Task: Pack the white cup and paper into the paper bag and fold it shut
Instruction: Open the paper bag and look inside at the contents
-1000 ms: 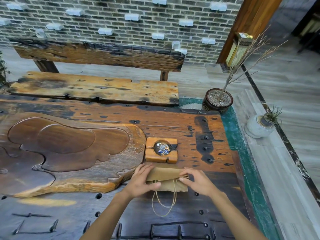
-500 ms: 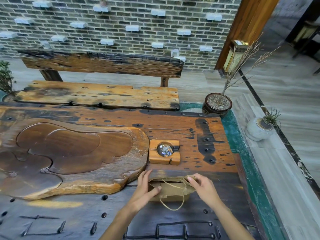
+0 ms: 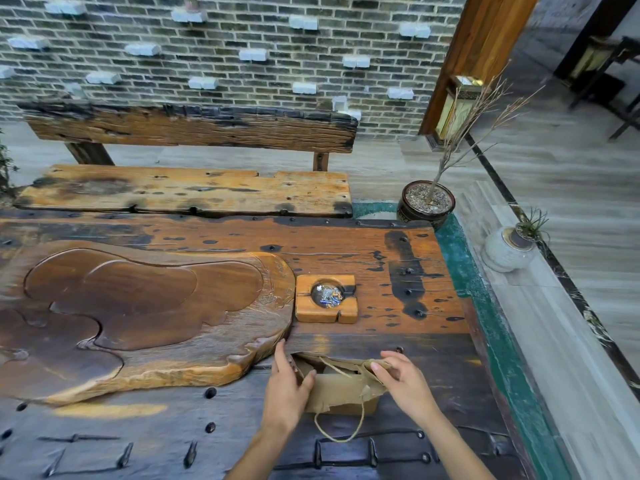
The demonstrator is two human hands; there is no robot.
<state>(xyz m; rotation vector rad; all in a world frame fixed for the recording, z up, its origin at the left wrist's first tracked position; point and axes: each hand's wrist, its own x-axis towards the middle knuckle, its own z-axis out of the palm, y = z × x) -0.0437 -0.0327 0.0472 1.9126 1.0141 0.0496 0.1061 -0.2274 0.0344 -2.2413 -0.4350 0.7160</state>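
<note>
A brown paper bag with twine handles stands on the dark wooden table near its front edge. Its top is open and crumpled, and a pale shape shows inside the mouth. My left hand grips the bag's left top edge. My right hand pinches the right top edge between thumb and fingers. One twine loop hangs down the bag's front. I cannot make out the white cup or the paper clearly.
A wooden ashtray block sits just behind the bag. A large carved wooden tea tray lies to the left. A potted dry branch and a white ceramic pot stand to the right, beyond the table's green edge. A bench is behind the table.
One second ago the bag's top was folded flat under both hands. Since then the fold has come undone and the mouth has been spread wider, with my hands farther apart on its edges.
</note>
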